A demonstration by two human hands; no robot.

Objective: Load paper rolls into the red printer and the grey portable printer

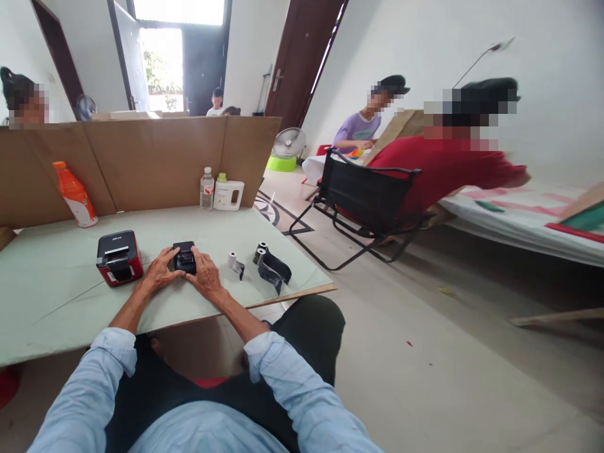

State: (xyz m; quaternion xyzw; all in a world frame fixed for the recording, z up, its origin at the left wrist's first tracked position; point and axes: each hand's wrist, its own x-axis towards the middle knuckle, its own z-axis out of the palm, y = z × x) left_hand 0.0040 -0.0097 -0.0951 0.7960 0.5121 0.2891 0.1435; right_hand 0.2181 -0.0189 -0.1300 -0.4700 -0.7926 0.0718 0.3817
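Black boxy device (184, 258), on or just over worktop (61, 314) (can't tell which), in a two-sided grip btwn L hand (160, 272) & R hand (204, 272), w/ red-&-black printer (119, 258) to L, small white roll (232, 258) to R, cardboard screen (160, 160) behind.

No lettering, number or brand is legible. Markings present but too small to read: red-and-black device (119, 259), light mark on top cover; white jug (223, 196), fine print on front face; clear bottle (206, 192), printed label with red; orange bottle (74, 194), white printed area.
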